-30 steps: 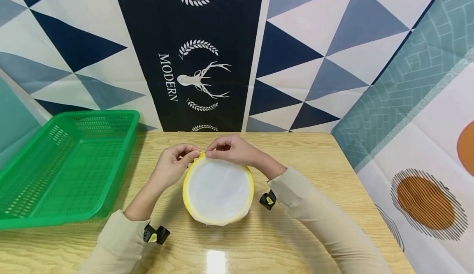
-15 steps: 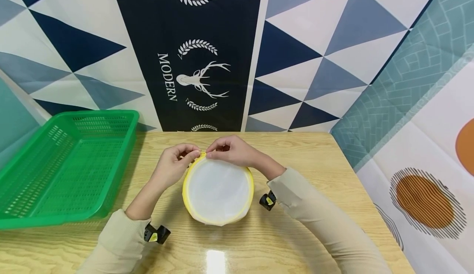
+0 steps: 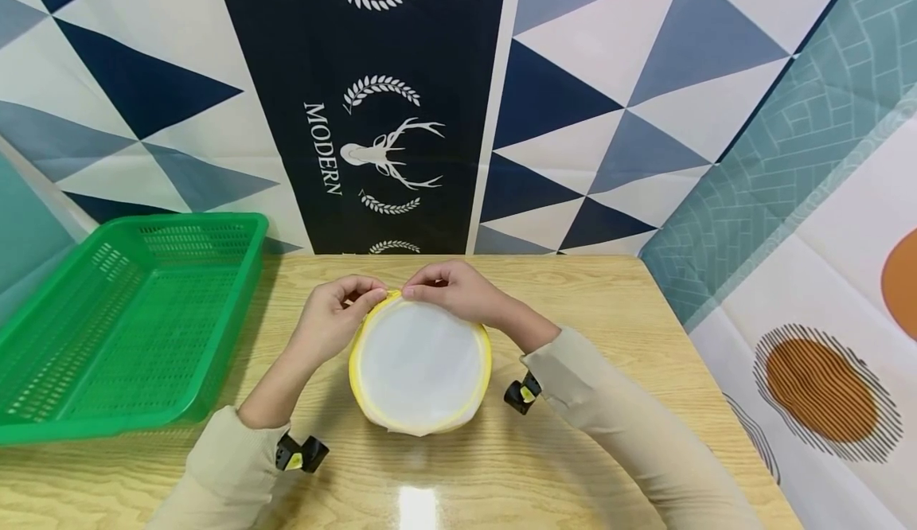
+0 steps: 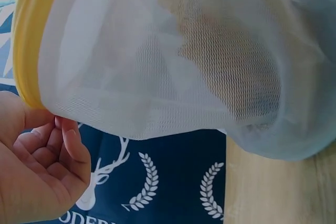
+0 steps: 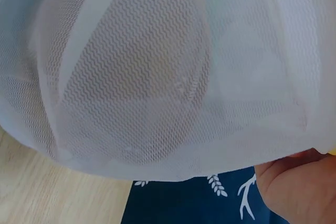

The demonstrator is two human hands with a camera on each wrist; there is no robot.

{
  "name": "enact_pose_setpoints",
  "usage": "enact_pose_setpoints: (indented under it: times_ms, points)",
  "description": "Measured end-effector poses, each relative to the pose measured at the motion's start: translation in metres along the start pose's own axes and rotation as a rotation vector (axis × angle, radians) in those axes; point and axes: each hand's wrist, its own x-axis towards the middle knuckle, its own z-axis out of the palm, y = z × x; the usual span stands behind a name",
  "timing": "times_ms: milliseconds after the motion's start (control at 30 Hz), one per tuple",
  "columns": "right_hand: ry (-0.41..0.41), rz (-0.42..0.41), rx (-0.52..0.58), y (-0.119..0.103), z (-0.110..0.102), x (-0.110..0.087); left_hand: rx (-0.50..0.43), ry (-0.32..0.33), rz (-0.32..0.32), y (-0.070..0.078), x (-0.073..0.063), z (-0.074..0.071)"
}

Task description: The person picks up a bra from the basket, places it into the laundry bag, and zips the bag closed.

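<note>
A round white mesh laundry bag point(image 3: 421, 367) with a yellow rim stands over the middle of the table, its flat white face toward the head camera. At the rim's far edge my left hand point(image 3: 333, 315) pinches the yellow band between thumb and forefinger. Just right of it, my right hand point(image 3: 458, 291) pinches the same edge. In the left wrist view, the bag's sheer side point(image 4: 131, 77) spreads above the left hand point(image 4: 47, 166), with its other fingers curled. Seen from the right wrist, mesh point(image 5: 142, 77) fills most of the picture, hiding the fingertips of the right hand point(image 5: 296, 184).
A green plastic basket point(image 3: 143, 331) with slotted walls stands on the left of the wooden table point(image 3: 573, 291). Patterned cloth point(image 3: 401, 116) hangs behind the table's far edge, and another covering point(image 3: 809, 315) runs along the right.
The right hand has shifted slightly right along the rim, its forearm following. The bag has tilted a little, and its rim has moved slightly left. The left hand stays nearly still.
</note>
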Motion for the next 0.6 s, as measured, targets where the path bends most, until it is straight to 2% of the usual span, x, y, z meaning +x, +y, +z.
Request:
enact_pose_setpoints:
  times_ms: [267, 500, 600]
  points:
    - [0.054, 0.043, 0.068, -0.0036, 0.0026, -0.0047, 0.002, 0.008, -0.016, 0.0064, -0.0003, -0.0003]
    - [0.1, 0.129, 0.174, -0.0002, 0.0024, -0.0075, 0.014, 0.028, -0.056, 0.006, -0.0008, -0.0031]
    - [0.105, 0.137, 0.196, 0.0016, 0.0025, -0.0075, 0.009, 0.022, -0.057, 0.0057, -0.0006, -0.0035]
